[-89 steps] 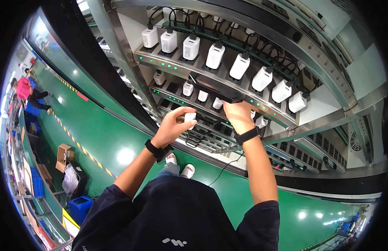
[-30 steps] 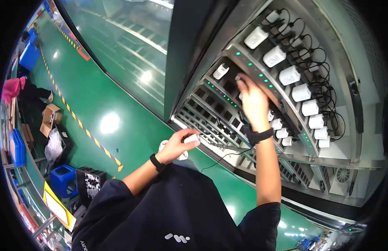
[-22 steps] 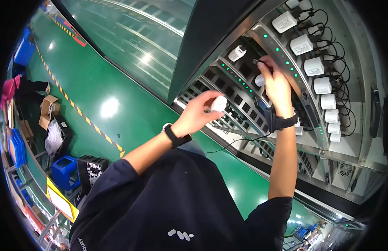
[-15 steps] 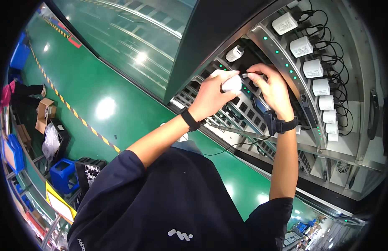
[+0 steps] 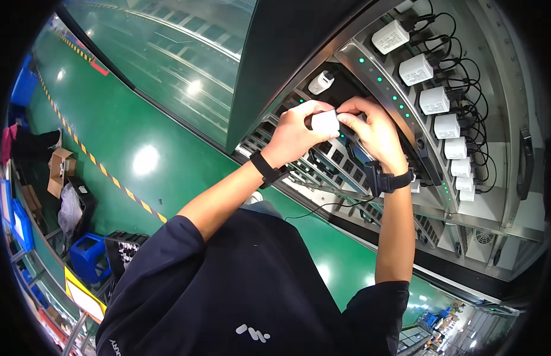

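both hands on 1 white charger block at the test rack.

from my remote seat i see the grey rack [image 5: 495, 178] filling the space beyond the fingers, with a row of white chargers [image 5: 433, 101] plugged in above and right of them. my left hand [image 5: 296, 133] and right hand [image 5: 373, 133] meet at the dark shelf opening, fingers curled and pinching a small white charger block [image 5: 326, 123] between them from both sides. another white charger [image 5: 320, 83] sits just above the fingertips.
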`<state>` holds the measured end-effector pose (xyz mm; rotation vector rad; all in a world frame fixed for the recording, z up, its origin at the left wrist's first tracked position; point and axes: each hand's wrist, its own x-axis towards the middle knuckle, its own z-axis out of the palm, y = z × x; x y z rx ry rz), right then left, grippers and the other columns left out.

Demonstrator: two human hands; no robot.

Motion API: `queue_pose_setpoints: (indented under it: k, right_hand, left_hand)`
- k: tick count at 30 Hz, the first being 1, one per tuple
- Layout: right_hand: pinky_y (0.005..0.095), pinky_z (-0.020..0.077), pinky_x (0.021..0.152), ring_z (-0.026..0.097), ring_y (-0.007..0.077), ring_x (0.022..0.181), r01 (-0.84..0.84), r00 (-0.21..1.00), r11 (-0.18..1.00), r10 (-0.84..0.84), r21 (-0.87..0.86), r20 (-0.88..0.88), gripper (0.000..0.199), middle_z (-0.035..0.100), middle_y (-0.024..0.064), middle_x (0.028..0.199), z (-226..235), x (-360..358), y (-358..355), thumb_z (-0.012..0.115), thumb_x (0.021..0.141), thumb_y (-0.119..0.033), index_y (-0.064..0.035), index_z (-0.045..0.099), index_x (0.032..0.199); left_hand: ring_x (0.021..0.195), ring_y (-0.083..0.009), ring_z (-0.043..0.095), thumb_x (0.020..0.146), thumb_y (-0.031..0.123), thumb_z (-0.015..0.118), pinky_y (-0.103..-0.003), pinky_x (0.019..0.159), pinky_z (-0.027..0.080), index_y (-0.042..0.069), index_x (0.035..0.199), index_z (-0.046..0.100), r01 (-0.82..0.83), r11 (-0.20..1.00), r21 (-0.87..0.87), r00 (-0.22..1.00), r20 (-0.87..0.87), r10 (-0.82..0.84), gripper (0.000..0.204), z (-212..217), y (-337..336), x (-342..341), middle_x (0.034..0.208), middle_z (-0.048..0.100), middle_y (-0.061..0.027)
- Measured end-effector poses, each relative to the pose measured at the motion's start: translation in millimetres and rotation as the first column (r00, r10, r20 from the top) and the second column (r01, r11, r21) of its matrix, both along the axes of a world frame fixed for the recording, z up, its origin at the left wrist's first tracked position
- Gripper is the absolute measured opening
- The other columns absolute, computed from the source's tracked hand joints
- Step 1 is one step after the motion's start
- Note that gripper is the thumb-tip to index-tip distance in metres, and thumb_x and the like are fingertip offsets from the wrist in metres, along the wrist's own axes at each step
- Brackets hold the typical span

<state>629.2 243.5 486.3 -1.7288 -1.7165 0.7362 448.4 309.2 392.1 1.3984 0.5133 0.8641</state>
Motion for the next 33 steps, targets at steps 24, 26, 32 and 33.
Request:
queue_pose_setpoints:
  k: [24, 26, 32, 33]
  right_hand:
    - [0.034, 0.0511, 0.087, 0.067, 0.0264, 0.093, 0.134, 0.864, 0.925, -0.285, 0.357, 0.415, 0.014, 0.07, 0.0125, 0.101, -12.1, -0.9, -8.4, 0.062, 0.099, -0.01, -0.0018, 0.068, 0.109]
    - [0.0343, 0.0512, 0.087, 0.067, 0.0267, 0.092, 0.148, 0.844, 0.911, -0.319, 0.385, 0.43, 0.013, 0.07, 0.0123, 0.101, -10.6, -3.8, -12.2, 0.062, 0.099, -0.008, -0.0019, 0.068, 0.109]
    - [0.0348, 0.0516, 0.087, 0.067, 0.0284, 0.093, 0.099, 0.787, 0.913, -0.315, 0.395, 0.531, 0.013, 0.07, 0.0121, 0.101, -12.9, -10.4, -14.6, 0.062, 0.099, -0.007, -0.0018, 0.069, 0.108]
    - [0.0348, 0.0516, 0.087, 0.067, 0.0288, 0.093, 0.09, 0.774, 0.907, -0.323, 0.41, 0.544, 0.013, 0.07, 0.012, 0.101, -14.5, -11.5, -15.0, 0.062, 0.099, -0.007, -0.0017, 0.069, 0.108]
  left_hand:
    - [0.089, -0.0111, 0.066, 0.093, 0.011, 0.069, -0.027, 0.084, 0.054, -0.001, 0.111, 0.065, 0.091, 0.975, -0.201, 0.936, -0.316, -0.153, 0.021, -154.5, -88.5, -137.7, 0.093, 0.068, -0.0029]
    - [0.09, -0.0112, 0.066, 0.093, 0.012, 0.069, -0.027, 0.084, 0.054, -0.001, 0.111, 0.065, 0.065, 0.968, -0.242, 0.929, -0.339, -0.147, 0.023, -164.1, -90.5, -151.5, 0.094, 0.068, -0.0034]
    - [0.091, -0.0115, 0.065, 0.094, 0.011, 0.069, -0.028, 0.084, 0.054, -0.003, 0.113, 0.065, 0.002, 0.949, -0.315, 0.923, -0.364, -0.123, 0.024, -176.8, -102.4, -172.9, 0.095, 0.068, -0.0039]
    - [0.092, -0.0115, 0.065, 0.094, 0.011, 0.069, -0.028, 0.084, 0.054, -0.003, 0.113, 0.065, -0.007, 0.946, -0.325, 0.924, -0.363, -0.118, 0.024, -178.4, -105.0, -173.9, 0.096, 0.068, -0.0039]
